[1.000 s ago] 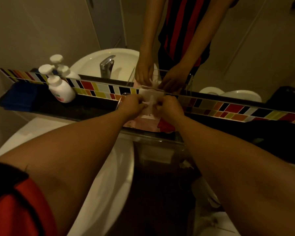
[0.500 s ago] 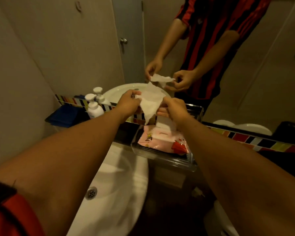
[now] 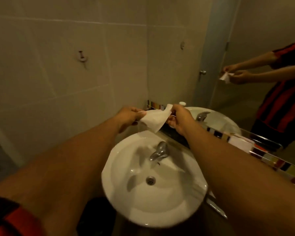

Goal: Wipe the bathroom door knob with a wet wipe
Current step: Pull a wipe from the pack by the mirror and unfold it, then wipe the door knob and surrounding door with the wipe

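A white wet wipe (image 3: 154, 118) hangs stretched between my two hands above the back of the sink. My left hand (image 3: 128, 116) pinches its left edge and my right hand (image 3: 179, 118) pinches its upper right corner. The bathroom door knob (image 3: 202, 72) shows only as a reflection in the mirror, a small round metal knob on a grey door. The mirror also reflects my hands with the wipe.
A white round sink (image 3: 153, 181) with a chrome tap (image 3: 159, 150) lies below my arms. A dark ledge with a coloured tile strip (image 3: 271, 160) runs along the mirror, with the wipes pack (image 3: 240, 142) on it. A wall hook (image 3: 82, 57) sits on the left tiled wall.
The wipe came out of the pack on the ledge and is now held up between both hands. My view has swung left, so the pack sits far right and the sink is centred.
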{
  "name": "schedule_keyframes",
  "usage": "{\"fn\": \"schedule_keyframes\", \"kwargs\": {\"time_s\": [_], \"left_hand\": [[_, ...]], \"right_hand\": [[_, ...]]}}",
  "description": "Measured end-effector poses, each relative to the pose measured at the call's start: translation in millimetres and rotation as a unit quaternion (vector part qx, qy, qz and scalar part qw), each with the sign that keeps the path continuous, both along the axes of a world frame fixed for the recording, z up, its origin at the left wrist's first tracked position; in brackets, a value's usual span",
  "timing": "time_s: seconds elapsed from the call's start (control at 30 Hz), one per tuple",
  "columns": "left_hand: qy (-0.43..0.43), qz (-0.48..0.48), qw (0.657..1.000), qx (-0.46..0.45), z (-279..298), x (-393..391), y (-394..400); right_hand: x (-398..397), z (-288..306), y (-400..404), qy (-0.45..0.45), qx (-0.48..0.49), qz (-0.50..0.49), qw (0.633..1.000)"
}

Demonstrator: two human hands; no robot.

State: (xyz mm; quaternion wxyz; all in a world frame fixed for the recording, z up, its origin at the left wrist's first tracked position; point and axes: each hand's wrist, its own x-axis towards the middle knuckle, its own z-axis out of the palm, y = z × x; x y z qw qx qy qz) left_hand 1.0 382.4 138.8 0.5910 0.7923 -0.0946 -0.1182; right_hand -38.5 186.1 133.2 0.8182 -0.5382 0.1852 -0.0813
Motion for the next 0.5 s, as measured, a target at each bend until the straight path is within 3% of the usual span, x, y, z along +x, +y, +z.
{"fn": "schedule_keyframes", "kwargs": {"time_s": [0.17, 0.37, 0.5], "left_hand": [[0.025, 0.09, 0.995, -0.038, 4, -45, 142], [0.104, 0.148, 0.978, -0.099, -7, -104, 288], [0.077, 0.198, 0.971, -0.11, -21, -125, 349]], "right_hand": [[-2, 4, 133, 0.016, -0.05, 0.098, 0.994], [-14, 9, 278, 0.012, -0.102, 0.254, 0.962], [-20, 13, 357, 0.001, -0.115, 0.362, 0.925]]}}
